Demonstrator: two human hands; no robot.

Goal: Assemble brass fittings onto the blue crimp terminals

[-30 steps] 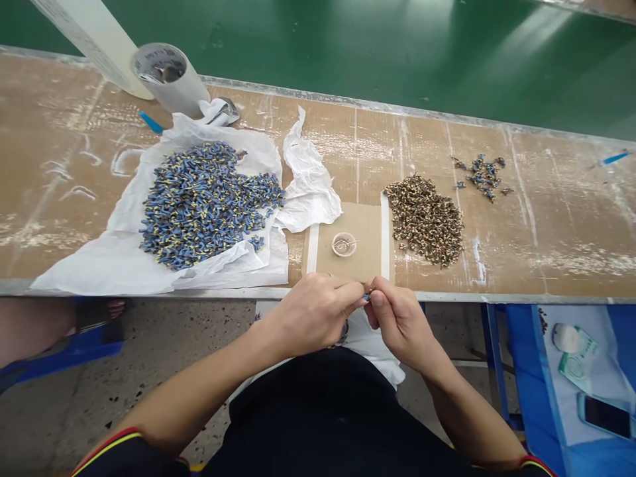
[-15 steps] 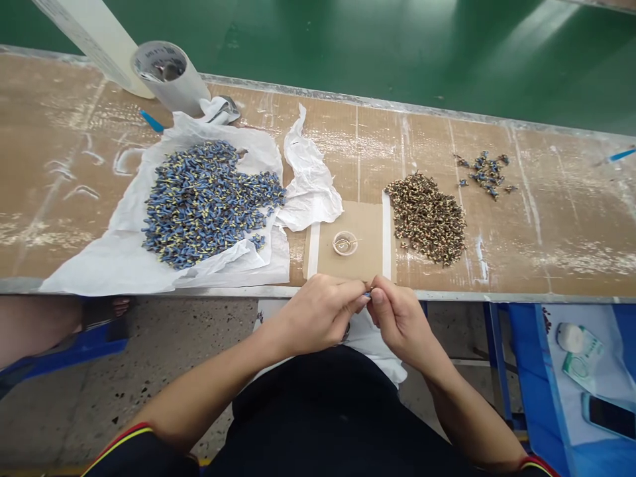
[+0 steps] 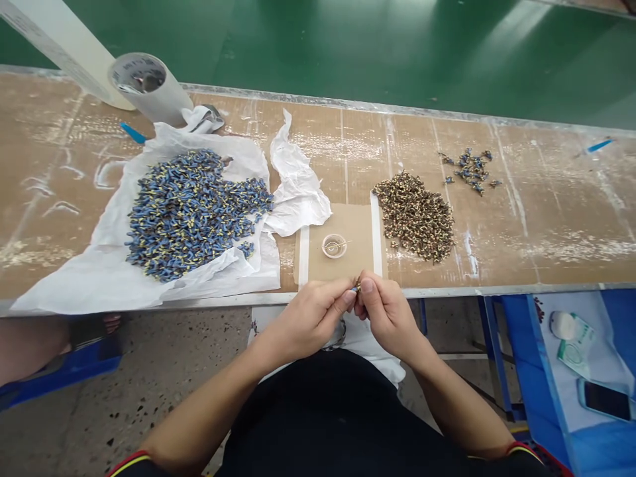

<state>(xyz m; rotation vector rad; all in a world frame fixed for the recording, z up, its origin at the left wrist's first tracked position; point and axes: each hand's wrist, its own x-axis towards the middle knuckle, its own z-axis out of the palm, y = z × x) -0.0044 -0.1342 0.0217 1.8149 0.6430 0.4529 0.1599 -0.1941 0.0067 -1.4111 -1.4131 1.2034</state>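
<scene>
Both hands, left [image 3: 309, 315] and right [image 3: 389, 314], pinch a small blue piece [image 3: 356, 289] between their fingertips, near the counter [image 3: 561, 252] edge.

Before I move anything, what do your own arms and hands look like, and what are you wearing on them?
Both the left hand and the right hand are bare, with no gloves. The forearms are uncovered. The dark sleeves end in red and yellow trim, and the top is dark too.
</scene>
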